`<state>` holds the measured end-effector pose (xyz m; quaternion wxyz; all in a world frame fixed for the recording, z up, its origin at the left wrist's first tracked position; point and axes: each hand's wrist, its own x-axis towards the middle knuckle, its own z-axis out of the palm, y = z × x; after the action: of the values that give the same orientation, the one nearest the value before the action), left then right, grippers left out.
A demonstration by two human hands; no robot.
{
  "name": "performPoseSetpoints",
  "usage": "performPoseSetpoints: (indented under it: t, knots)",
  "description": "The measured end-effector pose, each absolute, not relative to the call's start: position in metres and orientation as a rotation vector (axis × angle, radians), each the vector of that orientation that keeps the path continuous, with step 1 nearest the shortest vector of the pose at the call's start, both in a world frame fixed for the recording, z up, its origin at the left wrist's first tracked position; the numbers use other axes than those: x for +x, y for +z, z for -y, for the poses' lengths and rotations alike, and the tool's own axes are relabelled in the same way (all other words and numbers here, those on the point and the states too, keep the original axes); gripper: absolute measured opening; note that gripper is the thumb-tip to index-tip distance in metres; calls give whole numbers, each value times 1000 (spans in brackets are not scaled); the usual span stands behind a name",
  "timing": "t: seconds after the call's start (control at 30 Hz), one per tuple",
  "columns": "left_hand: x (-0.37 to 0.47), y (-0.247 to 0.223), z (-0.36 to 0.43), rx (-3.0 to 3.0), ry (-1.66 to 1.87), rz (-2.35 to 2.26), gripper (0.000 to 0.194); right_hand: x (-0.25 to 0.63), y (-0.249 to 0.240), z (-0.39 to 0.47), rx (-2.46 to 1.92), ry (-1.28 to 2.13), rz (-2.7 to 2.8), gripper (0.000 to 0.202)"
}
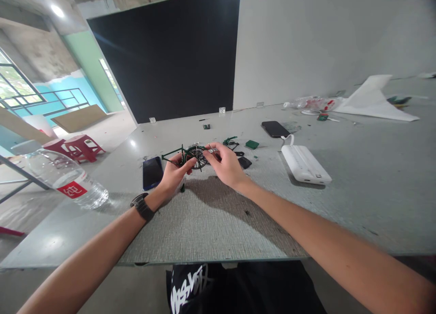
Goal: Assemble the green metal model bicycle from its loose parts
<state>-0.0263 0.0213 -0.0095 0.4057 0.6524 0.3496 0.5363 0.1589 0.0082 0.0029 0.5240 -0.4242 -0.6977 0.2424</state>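
Observation:
A small dark green model bicycle frame (174,154) with a black spoked wheel (197,159) is held up over the middle of the table. My left hand (174,172) grips it from the left, thumb against the wheel. At the wheel's right side, my right hand (223,163) has its thumb and fingers pinched together; what lies between them is too small to make out. Just behind my right hand is another green part (231,142). A green block (252,144) and a flat black piece (244,162) lie to the right of it.
A water bottle (81,187) and a dark blue phone (152,172) are on the left. To the right are a white power bank (304,164) and a black phone (275,129). Plastic wrapping (316,104) and white paper (371,100) lie at the back right, before an upright panel.

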Motion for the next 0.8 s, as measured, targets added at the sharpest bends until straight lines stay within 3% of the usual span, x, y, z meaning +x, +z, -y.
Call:
performPoseSetpoints:
  t: [0.3, 0.8]
  knots:
    - [-28, -14, -25, 1654, 1360, -893, 31, 160, 1, -13, -1020, 642, 1630, 37]
    - [-27, -12, -27, 1631, 1330, -954, 35, 159, -3, -17, -1020, 612, 1660, 29]
